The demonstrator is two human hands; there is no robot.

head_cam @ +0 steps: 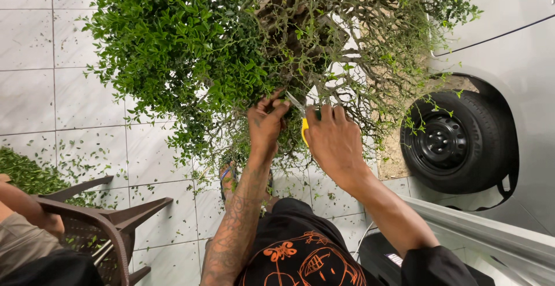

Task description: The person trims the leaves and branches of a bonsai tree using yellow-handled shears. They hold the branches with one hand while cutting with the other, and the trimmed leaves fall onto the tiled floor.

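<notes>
Gripping yellow-handled pruning shears [302, 118], the right hand [334, 141] was closed around the handles, blades pointing up into the small-leaved potted tree [191, 49]. Left hand [266, 125] was just beside it, fingers pinched on a thin twig [278, 96] in the lower branches. Leaf clippings [87, 159] littered the white tiled floor [29, 89]; brown plastic chair [98, 222] lower left, car wheel [454, 141] right.

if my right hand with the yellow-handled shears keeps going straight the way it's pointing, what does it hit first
Most likely the shrub's tangle of thin bare twigs: the right hand aims the shears up into them, blades already among the stems. Depth is unclear, but the thicker trunk seems to lie behind.
</notes>
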